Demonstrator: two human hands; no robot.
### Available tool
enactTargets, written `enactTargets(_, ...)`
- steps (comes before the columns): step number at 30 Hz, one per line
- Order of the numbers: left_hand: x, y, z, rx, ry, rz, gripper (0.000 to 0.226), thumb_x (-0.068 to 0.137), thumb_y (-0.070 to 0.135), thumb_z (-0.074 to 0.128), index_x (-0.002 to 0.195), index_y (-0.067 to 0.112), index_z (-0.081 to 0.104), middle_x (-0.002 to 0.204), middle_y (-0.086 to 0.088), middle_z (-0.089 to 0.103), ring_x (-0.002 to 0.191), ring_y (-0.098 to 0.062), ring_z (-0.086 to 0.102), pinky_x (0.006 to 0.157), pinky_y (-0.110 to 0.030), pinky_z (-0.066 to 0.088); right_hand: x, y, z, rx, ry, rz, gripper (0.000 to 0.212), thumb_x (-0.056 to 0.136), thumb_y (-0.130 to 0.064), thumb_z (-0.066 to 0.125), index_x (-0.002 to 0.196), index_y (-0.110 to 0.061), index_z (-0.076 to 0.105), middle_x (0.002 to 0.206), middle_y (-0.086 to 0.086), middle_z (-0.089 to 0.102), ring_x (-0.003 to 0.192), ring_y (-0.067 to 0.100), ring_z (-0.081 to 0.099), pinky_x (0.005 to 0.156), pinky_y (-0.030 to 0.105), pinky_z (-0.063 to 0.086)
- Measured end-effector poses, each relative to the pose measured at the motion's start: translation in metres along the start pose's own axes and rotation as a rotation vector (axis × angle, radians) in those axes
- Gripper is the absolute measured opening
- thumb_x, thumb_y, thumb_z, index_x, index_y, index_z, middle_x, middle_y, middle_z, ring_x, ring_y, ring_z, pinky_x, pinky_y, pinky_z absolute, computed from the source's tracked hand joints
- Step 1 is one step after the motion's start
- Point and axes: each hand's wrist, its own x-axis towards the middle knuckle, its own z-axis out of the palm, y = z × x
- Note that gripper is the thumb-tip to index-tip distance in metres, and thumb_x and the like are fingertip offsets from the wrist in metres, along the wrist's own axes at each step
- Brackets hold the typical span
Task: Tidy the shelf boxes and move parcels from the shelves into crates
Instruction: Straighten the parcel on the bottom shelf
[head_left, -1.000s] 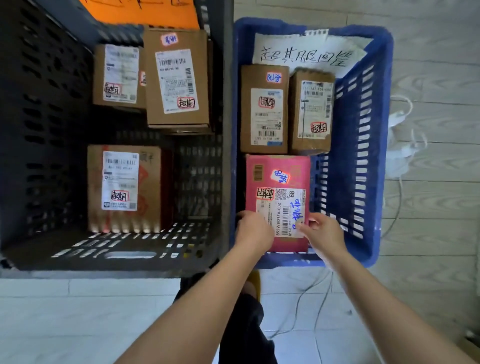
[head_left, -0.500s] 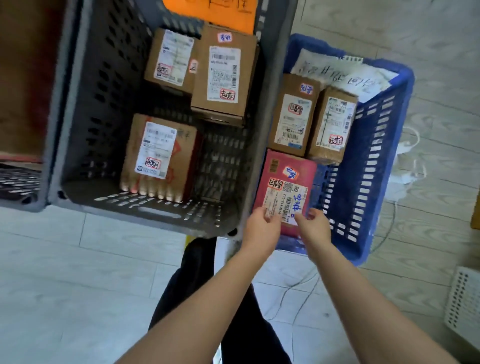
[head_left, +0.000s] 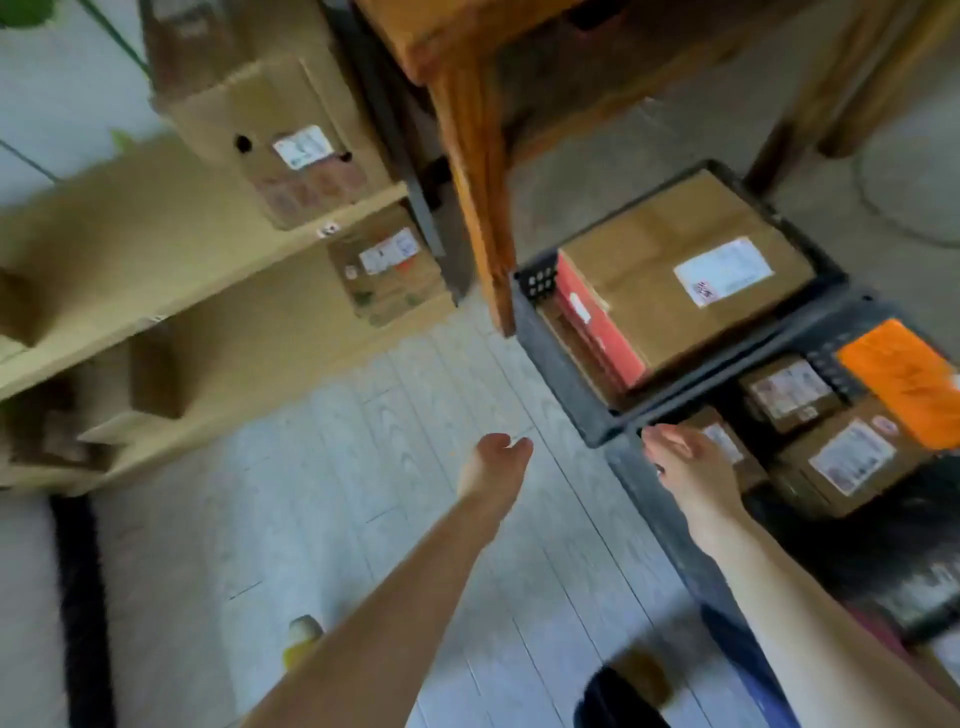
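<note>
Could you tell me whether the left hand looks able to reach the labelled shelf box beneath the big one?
Probably yes, with a stretch. The left hand holds nothing, only bare floor lies between it and the box at the shelf's open front, and the wooden table leg stands off to the right.

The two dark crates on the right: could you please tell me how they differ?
The far crate holds one large brown box lying flat beside a red box; the near crate holds several smaller parcels. Only the near crate carries an orange sheet. The right hand is at the near crate's rim, none at the far crate. Both are dark and hold labelled parcels.
</note>
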Motion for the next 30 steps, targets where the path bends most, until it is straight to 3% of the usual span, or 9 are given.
enactTargets(3, 0.011, -0.029, -0.119, -0.070, 0.111, -0.001, 0.035, 0.083, 0.018, 0.045, 0.057, 0.018, 0.023, 0.058, 0.000, 0.023, 0.050, -0.018, 0.020, 0.048, -0.029, 0.012, -0.032, -0.049, 0.115, -0.082, -0.068, -0.089, 0.029, 0.087, -0.018, 0.059, 0.093, 0.010, 0.058, 0.096, 0.025, 0.062, 0.094, 0.037, 0.059, 0.084, 0.049, 0.045)
enactTargets(6, 0.025, -0.087, -0.242, -0.121, 0.171, -0.036, 0.036, 0.086, 0.016, 0.047, 0.056, 0.013, 0.026, 0.055, 0.000, 0.023, 0.050, -0.022, 0.027, 0.050, -0.029, 0.014, -0.076, -0.071, 0.239, -0.170, -0.116, -0.116, 0.022, 0.086, -0.016, 0.061, 0.097, 0.003, 0.062, 0.107, 0.021, 0.065, 0.105, 0.037, 0.058, 0.090, 0.045, 0.044)
enactTargets(9, 0.044, -0.156, -0.355, -0.134, 0.219, -0.072, 0.016, 0.089, 0.021, 0.048, 0.090, 0.006, 0.056, 0.076, -0.009, 0.057, 0.079, -0.027, 0.055, 0.063, -0.027, 0.036, -0.117, -0.076, 0.356, -0.234, -0.180, -0.106, 0.027, 0.086, -0.013, 0.062, 0.111, -0.002, 0.061, 0.113, 0.015, 0.064, 0.107, 0.028, 0.059, 0.091, 0.038, 0.044)
enactTargets(11, 0.055, -0.195, -0.419, -0.118, 0.283, -0.096, 0.036, 0.090, 0.022, 0.048, 0.122, 0.006, 0.054, 0.104, -0.012, 0.064, 0.091, -0.023, 0.056, 0.070, -0.025, 0.039, -0.141, -0.076, 0.425, -0.291, -0.226, -0.133, 0.028, 0.086, -0.010, 0.061, 0.111, 0.001, 0.061, 0.113, 0.018, 0.064, 0.102, 0.026, 0.059, 0.088, 0.034, 0.044)
enactTargets(14, 0.078, -0.244, -0.498, -0.133, 0.344, -0.129, 0.041, 0.089, 0.023, 0.048, 0.124, 0.002, 0.052, 0.111, -0.019, 0.064, 0.095, -0.031, 0.060, 0.069, -0.026, 0.041, -0.161, -0.075, 0.516, -0.342, -0.307, -0.163, 0.026, 0.085, -0.008, 0.061, 0.109, 0.001, 0.062, 0.112, 0.017, 0.064, 0.100, 0.025, 0.058, 0.087, 0.033, 0.043)
enactTargets(18, 0.131, -0.299, -0.563, -0.199, 0.416, -0.143, 0.014, 0.087, 0.020, 0.049, 0.085, 0.008, 0.057, 0.080, -0.016, 0.058, 0.069, -0.026, 0.050, 0.063, -0.026, 0.032, -0.160, -0.066, 0.619, -0.389, -0.401, -0.197, 0.030, 0.086, -0.010, 0.062, 0.113, 0.000, 0.060, 0.115, 0.013, 0.063, 0.101, 0.017, 0.056, 0.090, 0.030, 0.044)
enactTargets(23, 0.228, -0.358, -0.610, -0.304, 0.513, -0.128, 0.048, 0.090, 0.027, 0.052, 0.131, 0.004, 0.046, 0.119, -0.009, 0.061, 0.098, -0.023, 0.056, 0.080, -0.027, 0.042, -0.115, -0.041, 0.745, -0.460, -0.471, -0.272, 0.033, 0.087, -0.017, 0.061, 0.116, -0.001, 0.059, 0.117, 0.012, 0.062, 0.102, 0.018, 0.055, 0.090, 0.028, 0.042)
enactTargets(26, 0.302, -0.388, -0.628, -0.310, 0.566, -0.075, 0.054, 0.091, 0.032, 0.052, 0.135, 0.003, 0.041, 0.131, -0.016, 0.054, 0.117, -0.029, 0.052, 0.097, -0.034, 0.043, -0.073, -0.026, 0.822, -0.455, -0.471, -0.330, 0.035, 0.087, -0.020, 0.062, 0.116, 0.000, 0.058, 0.117, 0.013, 0.062, 0.097, 0.017, 0.055, 0.082, 0.023, 0.039)
enactTargets(30, 0.400, -0.415, -0.644, -0.395, 0.669, 0.008, 0.060, 0.092, 0.045, 0.043, 0.130, -0.002, 0.043, 0.129, -0.020, 0.054, 0.117, -0.033, 0.051, 0.099, -0.039, 0.042, -0.017, -0.011, 0.911, -0.396, -0.458, -0.399, 0.055, 0.086, -0.034, 0.061, 0.130, -0.004, 0.048, 0.130, 0.012, 0.054, 0.117, 0.024, 0.051, 0.090, 0.025, 0.037)
